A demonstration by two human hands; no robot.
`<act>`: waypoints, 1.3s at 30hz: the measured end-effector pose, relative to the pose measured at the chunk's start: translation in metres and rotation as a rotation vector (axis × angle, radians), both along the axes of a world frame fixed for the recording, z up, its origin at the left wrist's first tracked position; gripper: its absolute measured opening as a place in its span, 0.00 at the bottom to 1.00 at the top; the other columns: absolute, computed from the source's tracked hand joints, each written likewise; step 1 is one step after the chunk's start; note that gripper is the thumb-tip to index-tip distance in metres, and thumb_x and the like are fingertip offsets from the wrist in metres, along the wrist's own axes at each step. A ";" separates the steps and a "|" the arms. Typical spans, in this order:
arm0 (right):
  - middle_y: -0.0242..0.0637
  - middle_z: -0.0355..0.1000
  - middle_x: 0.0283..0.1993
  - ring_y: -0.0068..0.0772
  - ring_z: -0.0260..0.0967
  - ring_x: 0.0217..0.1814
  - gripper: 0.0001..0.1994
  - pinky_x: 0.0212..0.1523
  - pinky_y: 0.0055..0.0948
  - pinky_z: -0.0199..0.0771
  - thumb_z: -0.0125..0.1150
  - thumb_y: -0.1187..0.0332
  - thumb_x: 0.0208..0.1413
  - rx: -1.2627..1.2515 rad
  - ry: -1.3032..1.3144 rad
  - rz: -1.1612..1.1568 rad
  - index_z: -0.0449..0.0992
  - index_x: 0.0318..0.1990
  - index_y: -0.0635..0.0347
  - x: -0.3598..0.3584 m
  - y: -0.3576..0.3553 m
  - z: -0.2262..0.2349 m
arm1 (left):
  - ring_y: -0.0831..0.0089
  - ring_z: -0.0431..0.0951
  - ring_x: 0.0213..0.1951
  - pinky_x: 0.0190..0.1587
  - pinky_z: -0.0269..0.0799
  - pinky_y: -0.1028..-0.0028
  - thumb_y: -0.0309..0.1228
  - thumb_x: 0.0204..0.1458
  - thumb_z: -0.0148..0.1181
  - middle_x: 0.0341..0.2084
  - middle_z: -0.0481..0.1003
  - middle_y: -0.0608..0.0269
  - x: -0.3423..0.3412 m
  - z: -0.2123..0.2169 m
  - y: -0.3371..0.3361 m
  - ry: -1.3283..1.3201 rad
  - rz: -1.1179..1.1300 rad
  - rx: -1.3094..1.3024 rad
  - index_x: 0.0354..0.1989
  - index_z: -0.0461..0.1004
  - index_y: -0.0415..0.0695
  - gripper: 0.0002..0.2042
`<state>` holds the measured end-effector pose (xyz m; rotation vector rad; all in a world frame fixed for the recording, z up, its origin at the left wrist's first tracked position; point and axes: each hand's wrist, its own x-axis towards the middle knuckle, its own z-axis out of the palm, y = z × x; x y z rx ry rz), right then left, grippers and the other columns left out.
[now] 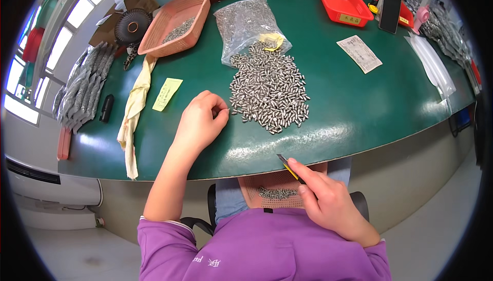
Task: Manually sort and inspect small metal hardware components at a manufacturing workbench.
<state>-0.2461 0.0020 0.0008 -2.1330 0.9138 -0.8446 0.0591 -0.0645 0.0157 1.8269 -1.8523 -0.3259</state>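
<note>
A heap of small silvery metal pins [269, 88] spreads over the green table from the mouth of a clear plastic bag [244, 19]. At the heap's left edge, my left hand [204, 117] rests on the table with its fingers curled in. Thumb and forefinger come together beside the nearest pins, and whatever lies between them is too small to make out. My right hand [328, 199] grips a yellow-and-black utility knife [291, 169], its blade tip pointing up over the table's front edge. On my lap, below that edge, a pink basket [251, 191] holds more metal pieces.
A pink basket [203, 11] with some pieces stands at the back left, near a yellow cloth [134, 111] and a yellow note [167, 94]. Back right are a red basket [341, 5], a phone [390, 9] and a paper slip [359, 53]. Grey bags [84, 86] lie left.
</note>
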 end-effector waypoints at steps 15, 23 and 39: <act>0.39 0.70 0.32 0.41 0.73 0.26 0.30 0.30 0.37 0.78 0.60 0.75 0.57 -0.027 0.161 0.018 0.66 0.70 0.58 0.024 0.000 -0.002 | 0.55 0.76 0.38 0.41 0.73 0.60 0.20 0.45 0.66 0.32 0.74 0.57 -0.058 -0.006 0.067 0.137 -0.121 -0.003 0.29 0.73 0.41 0.07; 0.40 0.74 0.32 0.42 0.75 0.31 0.30 0.31 0.40 0.77 0.58 0.78 0.56 0.061 0.239 0.036 0.67 0.69 0.56 0.031 0.002 0.004 | 0.56 0.75 0.36 0.39 0.72 0.60 0.20 0.45 0.67 0.30 0.74 0.58 -0.058 -0.010 0.068 0.152 -0.115 -0.023 0.27 0.73 0.40 0.07; 0.44 0.72 0.35 0.43 0.76 0.26 0.32 0.26 0.38 0.78 0.60 0.73 0.54 0.023 0.324 0.099 0.66 0.70 0.59 0.029 -0.003 0.012 | 0.57 0.75 0.35 0.38 0.71 0.62 0.19 0.44 0.67 0.29 0.74 0.59 -0.055 -0.009 0.067 0.148 -0.142 -0.036 0.27 0.73 0.41 0.07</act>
